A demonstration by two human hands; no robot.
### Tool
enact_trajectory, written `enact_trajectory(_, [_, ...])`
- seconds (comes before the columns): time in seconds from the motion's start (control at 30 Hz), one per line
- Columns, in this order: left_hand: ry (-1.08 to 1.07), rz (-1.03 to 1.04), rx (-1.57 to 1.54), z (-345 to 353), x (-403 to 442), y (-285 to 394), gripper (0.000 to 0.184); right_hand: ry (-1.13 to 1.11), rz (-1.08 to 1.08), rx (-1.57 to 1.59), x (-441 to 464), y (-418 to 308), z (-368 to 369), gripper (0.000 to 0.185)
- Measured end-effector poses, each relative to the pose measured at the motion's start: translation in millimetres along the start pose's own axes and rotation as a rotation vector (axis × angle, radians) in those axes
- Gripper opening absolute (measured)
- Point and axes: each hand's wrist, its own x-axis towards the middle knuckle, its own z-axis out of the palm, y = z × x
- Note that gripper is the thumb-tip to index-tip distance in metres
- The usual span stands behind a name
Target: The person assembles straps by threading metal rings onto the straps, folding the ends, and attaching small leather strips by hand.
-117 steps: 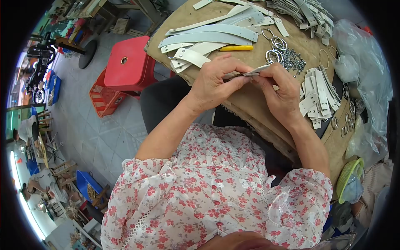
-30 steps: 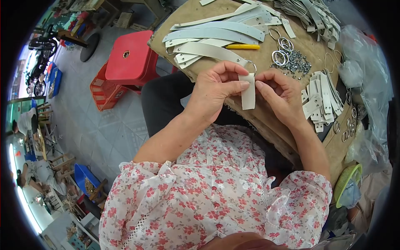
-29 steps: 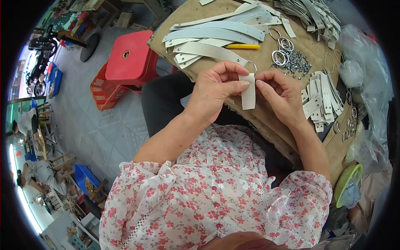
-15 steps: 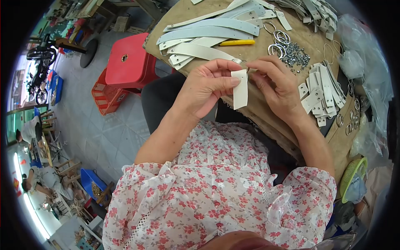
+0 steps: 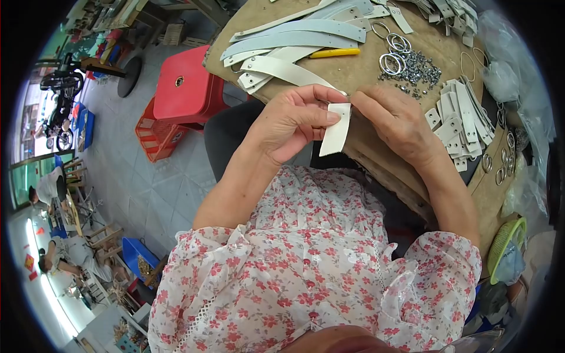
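Note:
My left hand (image 5: 297,120) pinches a white leather-like strap (image 5: 334,140) between thumb and fingers. The strap's short end hangs down over the table's near edge, with a small hole or stud near its top. A longer white strap (image 5: 288,70) runs from the table to the same fingers; whether both are one piece is hidden. My right hand (image 5: 394,120) is closed, its fingertips meeting at the upper right edge of the held strap. Whatever lies between those fingertips is too small or covered to make out.
On the round table lie pale straps (image 5: 300,32), a yellow-handled tool (image 5: 334,53), metal rings (image 5: 391,63), a heap of small rivets (image 5: 421,73) and short punched strips (image 5: 462,120). A red stool (image 5: 188,82) stands left, a green basket (image 5: 503,250) at right.
My right hand has turned over, its fingers curling closer to the strap's top edge. The hanging end of the strap has swung slightly left. The whole view has shifted a little.

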Motion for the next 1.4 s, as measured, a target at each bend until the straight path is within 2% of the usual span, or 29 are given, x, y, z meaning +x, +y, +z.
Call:
enact_trajectory(0.13, [-0.022,-0.021,-0.103,1.3,-1.6,1.0,0.026,0.087,-0.021,0.006,5.0,-2.9,1.7,0.030])
enact_trajectory(0.2, [-0.043,-0.028,-0.138,2.1,-1.4,1.2,0.025,0.158,0.011,0.175,6.1,-4.8,3.7,0.031])
enact_trajectory(0.4, [-0.039,-0.027,-0.118,0.3,2.5,-1.4,0.026,0.139,-0.011,0.258,5.4,-4.1,5.9,0.031])
enact_trajectory(0.53, [-0.023,-0.030,-0.076,7.1,2.3,2.7,0.027,0.136,0.052,0.276,5.3,-5.3,5.9,0.028])
enact_trajectory(0.6, [0.026,0.004,-0.034,10.7,2.4,4.5,0.022,0.135,0.161,0.345,4.2,-5.7,6.0,0.027])
enact_trajectory(0.73, [-0.003,0.099,0.052,17.5,0.5,6.8,0.020,0.148,0.226,0.387,6.0,-5.1,2.7,0.024])
enact_trajectory(0.77, [-0.005,0.102,0.053,18.8,0.0,4.9,0.020,0.175,0.301,0.428,6.6,-5.8,3.1,0.020])
enact_trajectory(0.87, [0.116,0.330,0.415,19.3,-2.6,1.4,0.019,0.205,0.400,0.490,6.5,-6.4,4.5,0.017])
enact_trajectory(0.9, [0.118,0.334,0.415,17.6,-1.4,-0.9,0.019,0.206,0.427,0.514,6.7,-6.4,5.0,0.017])
enact_trajectory(0.97, [0.296,0.755,0.856,13.4,3.0,-9.0,0.017,0.210,0.447,0.550,7.1,-7.1,6.0,0.017])
enact_trajectory(1.0, [0.300,0.759,0.855,14.1,4.9,-8.4,0.017,0.215,0.472,0.585,7.3,-7.5,6.4,0.016])
enact_trajectory(1.07, [0.260,0.991,0.931,15.6,8.8,-6.7,0.020,0.205,0.475,0.570,7.0,-7.7,6.6,0.016])
enact_trajectory(1.1, [0.264,0.995,0.928,16.1,9.1,-7.7,0.020,0.199,0.482,0.555,7.2,-7.8,6.6,0.016])
enact_trajectory(1.17, [0.259,0.839,0.857,16.4,8.5,-10.3,0.020,0.206,0.479,0.549,7.3,-9.2,6.5,0.016])
enact_trajectory(1.33, [0.218,0.754,0.761,14.2,13.3,-10.9,0.018,0.165,0.439,0.496,3.4,-8.4,7.6,0.020])
enact_trajectory(1.4, [0.203,0.736,0.722,15.0,14.7,-11.8,0.016,0.290,0.464,0.594,4.5,-11.0,12.1,0.026])
